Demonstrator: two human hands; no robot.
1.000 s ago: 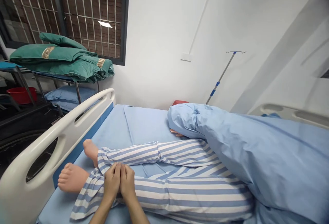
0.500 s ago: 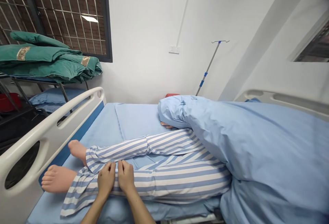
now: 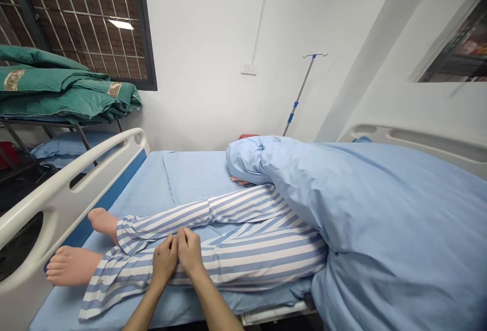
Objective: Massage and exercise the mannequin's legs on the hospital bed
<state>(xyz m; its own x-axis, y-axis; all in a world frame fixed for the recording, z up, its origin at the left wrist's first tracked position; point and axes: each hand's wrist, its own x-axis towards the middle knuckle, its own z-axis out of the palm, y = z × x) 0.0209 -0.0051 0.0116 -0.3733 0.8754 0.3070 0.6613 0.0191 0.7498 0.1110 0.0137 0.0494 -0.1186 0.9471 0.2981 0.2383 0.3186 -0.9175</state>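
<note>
A nursing manikin in blue-and-white striped trousers (image 3: 258, 260) lies on the bed, its bare plastic-looking feet (image 3: 74, 266) toward the footboard. Over its nearer lower leg, my left hand (image 3: 165, 259) is closed in a fist. Beside it, touching or almost touching, my right hand (image 3: 190, 252) is curled shut too. Nothing shows inside either fist. Whether they press on the trouser leg or hover just above, I cannot tell. A light blue quilt (image 3: 365, 209) covers the manikin from the thighs up; fingers of one manikin hand (image 3: 239, 181) peek from under its edge.
The bed's pale footboard (image 3: 57, 204) rises at the left, with a light blue sheet (image 3: 198, 169) on the mattress. Beyond it, folded green bedding (image 3: 68, 93) lies on a rack. An IV pole (image 3: 300, 95) stands behind the bed; a headboard (image 3: 426, 141) is at the right.
My fists have come closer together and shifted a little up the leg toward the knee. The view has turned slightly right. The manikin and quilt lie as before.
</note>
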